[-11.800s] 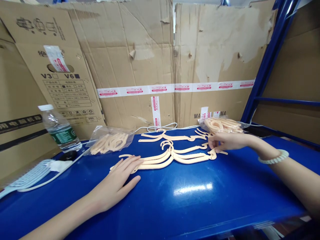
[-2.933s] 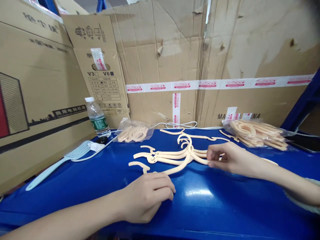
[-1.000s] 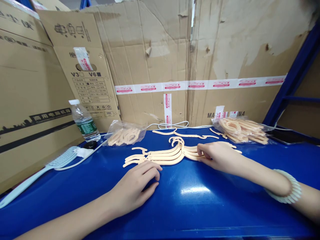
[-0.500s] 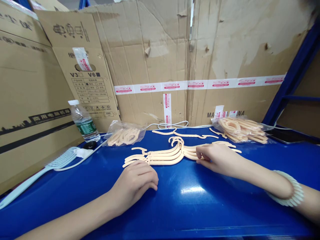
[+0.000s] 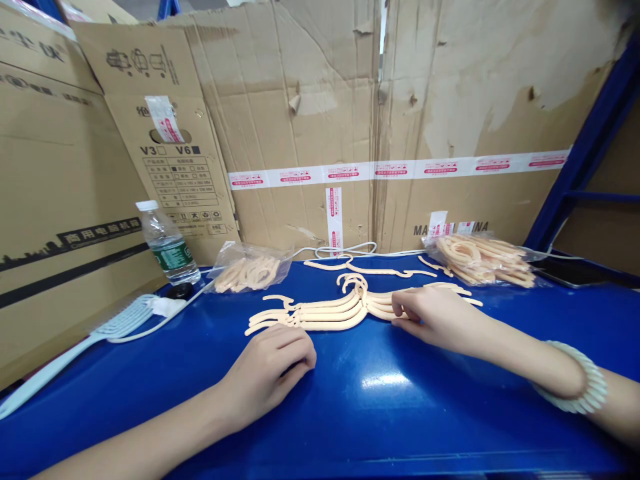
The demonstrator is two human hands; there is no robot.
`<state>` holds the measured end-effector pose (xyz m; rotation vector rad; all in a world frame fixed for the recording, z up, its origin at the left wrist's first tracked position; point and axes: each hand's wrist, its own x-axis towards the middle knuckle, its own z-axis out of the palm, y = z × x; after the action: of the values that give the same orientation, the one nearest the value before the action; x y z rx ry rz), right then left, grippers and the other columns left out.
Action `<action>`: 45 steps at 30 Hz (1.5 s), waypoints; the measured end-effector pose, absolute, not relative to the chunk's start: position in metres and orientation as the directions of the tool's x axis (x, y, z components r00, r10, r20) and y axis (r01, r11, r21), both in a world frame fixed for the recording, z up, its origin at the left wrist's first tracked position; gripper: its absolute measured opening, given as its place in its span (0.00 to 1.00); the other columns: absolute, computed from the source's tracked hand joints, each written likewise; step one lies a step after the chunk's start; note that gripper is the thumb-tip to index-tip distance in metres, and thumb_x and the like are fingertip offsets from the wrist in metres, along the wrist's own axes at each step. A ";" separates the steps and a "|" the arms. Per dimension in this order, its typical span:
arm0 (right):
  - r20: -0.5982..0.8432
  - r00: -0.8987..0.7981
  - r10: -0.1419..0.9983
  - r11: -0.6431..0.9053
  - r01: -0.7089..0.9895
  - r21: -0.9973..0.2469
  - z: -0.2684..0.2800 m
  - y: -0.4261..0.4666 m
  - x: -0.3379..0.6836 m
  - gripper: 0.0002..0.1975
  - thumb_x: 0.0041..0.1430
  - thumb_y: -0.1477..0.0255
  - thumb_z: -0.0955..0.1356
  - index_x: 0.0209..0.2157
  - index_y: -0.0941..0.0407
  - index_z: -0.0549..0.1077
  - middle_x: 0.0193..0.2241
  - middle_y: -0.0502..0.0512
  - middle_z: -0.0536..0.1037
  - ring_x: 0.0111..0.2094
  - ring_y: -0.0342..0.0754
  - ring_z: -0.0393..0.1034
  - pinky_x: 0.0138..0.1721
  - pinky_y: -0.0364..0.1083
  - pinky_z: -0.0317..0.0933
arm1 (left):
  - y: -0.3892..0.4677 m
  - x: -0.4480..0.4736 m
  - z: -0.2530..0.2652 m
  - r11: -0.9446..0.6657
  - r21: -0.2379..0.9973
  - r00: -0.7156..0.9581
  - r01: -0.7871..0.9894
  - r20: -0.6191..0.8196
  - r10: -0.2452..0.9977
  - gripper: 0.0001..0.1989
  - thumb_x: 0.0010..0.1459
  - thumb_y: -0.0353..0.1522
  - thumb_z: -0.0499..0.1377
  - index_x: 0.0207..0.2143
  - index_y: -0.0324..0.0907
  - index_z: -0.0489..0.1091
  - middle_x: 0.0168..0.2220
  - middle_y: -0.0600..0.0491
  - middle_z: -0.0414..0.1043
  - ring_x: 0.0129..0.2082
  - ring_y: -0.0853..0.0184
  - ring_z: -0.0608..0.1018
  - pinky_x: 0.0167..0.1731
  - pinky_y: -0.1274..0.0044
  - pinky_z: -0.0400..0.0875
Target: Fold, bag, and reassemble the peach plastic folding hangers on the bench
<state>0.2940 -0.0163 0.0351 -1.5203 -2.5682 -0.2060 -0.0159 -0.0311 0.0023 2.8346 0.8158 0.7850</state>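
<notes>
Several peach-coloured clothes hangers (image 5: 330, 313) lie nested in a row, their hooks bunched in the middle. My left hand (image 5: 275, 363) rests at their near left end, fingers curled down and closed; its fingertips, and whatever may be in them, are hidden. My right hand (image 5: 435, 313) lies over the right arms of the hangers. Its thumb and bent forefinger close around the arm of the nearest hanger, while the other fingers are hidden from view. Behind the row, a separate hanger (image 5: 370, 270) lies flat.
Clear bags of peach hangers stand at the back left (image 5: 250, 270) and right (image 5: 483, 260). On the left are a water bottle (image 5: 170, 250) and a pale blue brush (image 5: 120, 320). A dark phone-like slab (image 5: 573, 272) lies right. Cardboard (image 5: 310, 120) walls the blue table (image 5: 350, 413).
</notes>
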 end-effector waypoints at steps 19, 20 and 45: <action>0.191 -0.453 0.871 0.452 0.891 0.051 0.036 -0.017 0.293 0.03 0.60 0.74 0.67 0.33 0.56 0.73 0.26 0.54 0.78 0.26 0.51 0.71 0.25 0.44 0.46 | -0.032 -0.016 0.006 -0.854 0.241 0.739 0.461 0.428 0.520 0.10 0.62 0.24 0.45 0.30 0.43 0.60 0.31 0.53 0.68 0.30 0.66 0.68 0.32 0.75 0.60; 0.192 -0.455 0.869 0.454 0.889 0.052 0.036 -0.017 0.293 0.03 0.60 0.74 0.67 0.33 0.56 0.73 0.26 0.54 0.78 0.26 0.51 0.71 0.25 0.44 0.46 | -0.032 -0.016 0.006 -0.854 0.240 0.741 0.461 0.426 0.520 0.10 0.62 0.23 0.45 0.30 0.43 0.60 0.31 0.53 0.68 0.30 0.66 0.68 0.32 0.75 0.60; 0.202 -0.455 0.867 0.459 0.888 0.033 0.034 -0.015 0.293 0.02 0.59 0.74 0.68 0.33 0.56 0.74 0.26 0.53 0.78 0.27 0.50 0.70 0.25 0.45 0.48 | -0.037 -0.014 0.012 -0.795 0.408 0.743 0.450 0.324 0.586 0.10 0.65 0.27 0.40 0.30 0.43 0.54 0.34 0.53 0.63 0.32 0.64 0.64 0.32 0.73 0.57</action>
<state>0.2929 -0.0154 0.0341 -1.5450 -2.5462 -0.1999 -0.0143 -0.0368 0.0122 2.6403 0.8065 0.6387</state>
